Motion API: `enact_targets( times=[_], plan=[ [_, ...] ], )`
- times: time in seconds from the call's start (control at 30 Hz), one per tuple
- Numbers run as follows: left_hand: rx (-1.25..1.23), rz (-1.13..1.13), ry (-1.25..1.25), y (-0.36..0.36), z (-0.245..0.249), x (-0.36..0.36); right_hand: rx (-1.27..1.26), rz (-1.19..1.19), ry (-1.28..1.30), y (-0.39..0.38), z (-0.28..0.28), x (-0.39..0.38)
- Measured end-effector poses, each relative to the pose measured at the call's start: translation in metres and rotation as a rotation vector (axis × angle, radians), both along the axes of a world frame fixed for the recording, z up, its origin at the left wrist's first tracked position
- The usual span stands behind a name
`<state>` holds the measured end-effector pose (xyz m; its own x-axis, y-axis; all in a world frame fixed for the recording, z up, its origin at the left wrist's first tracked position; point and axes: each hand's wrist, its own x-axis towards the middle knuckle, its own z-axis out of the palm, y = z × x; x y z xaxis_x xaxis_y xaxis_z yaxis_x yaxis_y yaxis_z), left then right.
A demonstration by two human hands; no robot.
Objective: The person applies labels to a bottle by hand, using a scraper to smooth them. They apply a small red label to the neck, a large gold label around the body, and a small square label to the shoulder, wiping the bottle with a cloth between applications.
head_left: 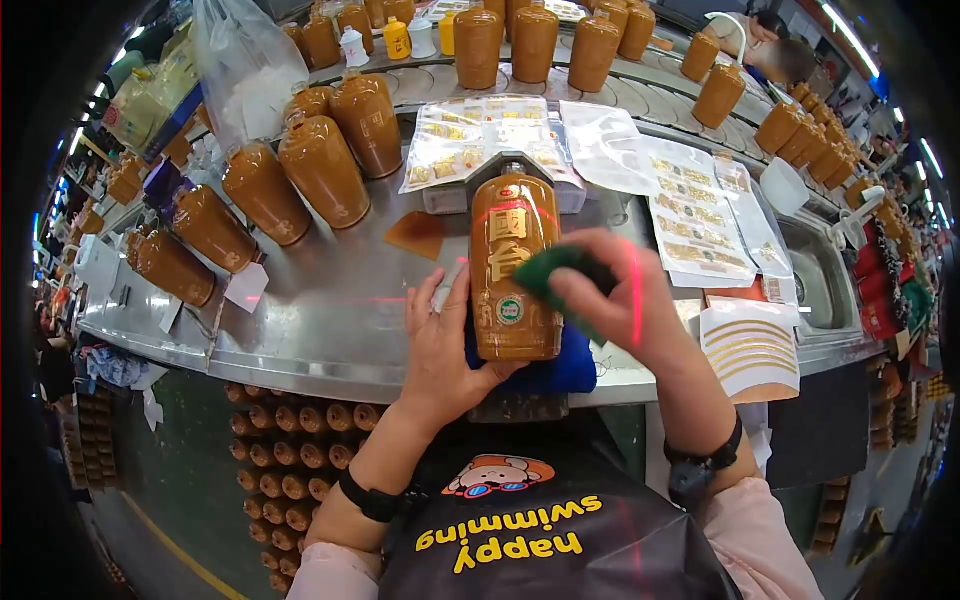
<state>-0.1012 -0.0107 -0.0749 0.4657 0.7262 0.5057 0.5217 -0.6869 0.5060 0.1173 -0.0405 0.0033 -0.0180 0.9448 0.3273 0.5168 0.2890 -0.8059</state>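
A glossy brown bottle (515, 265) with gold characters and a round green-and-white sticker lies tilted in front of me, its neck in a dark angled holder (480, 172). My left hand (440, 345) grips its lower left side, thumb under the base and fingers along the flank. In my right hand (620, 290) is a folded green cloth (562, 272), pinched between thumb and fingers, with its tip over the bottle's front at the gold characters. Blue cloth (580, 368) lies under the bottle's base. A red laser line crosses the bottle's shoulder and my right hand.
Several brown bottles (325, 170) stand left on the metal table (330, 310). Gold label sheets (700, 220) lie right, with curved gold strips (750, 345) nearer me. Behind runs a conveyor (640, 85) carrying bottles. Another person (755, 40) sits at the far right.
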Motion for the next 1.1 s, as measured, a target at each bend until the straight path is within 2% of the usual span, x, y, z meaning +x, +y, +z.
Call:
enact_targets(
  times=[0.07,0.1,0.13,0.2,0.27,0.3,0.4,0.43,0.53,0.57,0.67,0.73,0.8,0.87,0.9,0.93,1.0,1.07,1.1],
  plan=[
    [-0.002,0.008,0.047,-0.002,0.003,-0.001,0.067,-0.11,-0.136,0.0,0.015,0.003],
    [0.023,0.027,0.073,-0.003,0.007,-0.002,0.052,0.083,-0.001,0.0,0.014,0.002],
    [0.048,0.041,0.102,-0.004,0.013,-0.002,0.011,0.267,-0.074,0.001,0.019,0.001],
    [0.048,0.042,0.089,-0.006,0.013,-0.002,-0.03,0.064,-0.035,0.009,0.011,-0.004],
    [0.004,0.034,0.003,-0.002,0.004,0.0,0.272,-0.21,-0.319,0.012,0.016,-0.001],
    [-0.017,0.021,0.01,0.0,-0.002,-0.001,0.428,-0.166,-0.382,0.01,0.014,-0.005],
    [-0.02,0.001,0.053,0.003,-0.009,-0.002,0.465,0.181,-0.577,-0.017,0.019,-0.029],
    [0.02,0.023,0.081,0.002,-0.005,-0.001,0.377,0.33,-0.487,-0.023,0.023,-0.031],
    [0.005,0.034,0.052,-0.003,0.004,-0.003,0.458,-0.029,-0.449,-0.021,0.009,-0.016],
    [-0.021,0.021,0.007,-0.002,0.001,-0.001,0.436,0.091,-0.48,-0.021,0.008,-0.016],
    [-0.032,0.005,-0.01,0.004,-0.01,0.001,0.194,0.5,-0.144,-0.032,0.016,-0.02],
    [0.001,0.024,0.054,-0.001,0.005,0.0,0.336,0.041,-0.352,-0.031,0.009,-0.016],
    [0.057,0.035,0.062,0.0,0.004,-0.002,0.308,0.13,-0.412,-0.031,0.005,-0.014],
    [0.039,0.032,0.027,-0.001,-0.001,-0.001,0.139,0.511,-0.107,-0.035,0.014,-0.018],
    [-0.001,0.021,-0.014,0.0,-0.003,0.001,0.111,0.446,-0.088,-0.037,0.016,-0.018],
    [-0.041,0.012,-0.056,0.0,-0.005,0.003,0.182,0.299,-0.208,-0.037,0.011,-0.016],
    [-0.018,0.015,0.012,-0.002,0.002,0.001,0.327,0.006,-0.445,-0.031,0.002,-0.013],
    [0.023,0.035,0.06,-0.003,0.007,-0.003,0.211,0.409,-0.165,-0.033,0.011,-0.018],
    [0.056,0.04,0.074,-0.003,0.008,-0.004,0.209,0.356,-0.159,-0.035,0.012,-0.021]
  ],
)
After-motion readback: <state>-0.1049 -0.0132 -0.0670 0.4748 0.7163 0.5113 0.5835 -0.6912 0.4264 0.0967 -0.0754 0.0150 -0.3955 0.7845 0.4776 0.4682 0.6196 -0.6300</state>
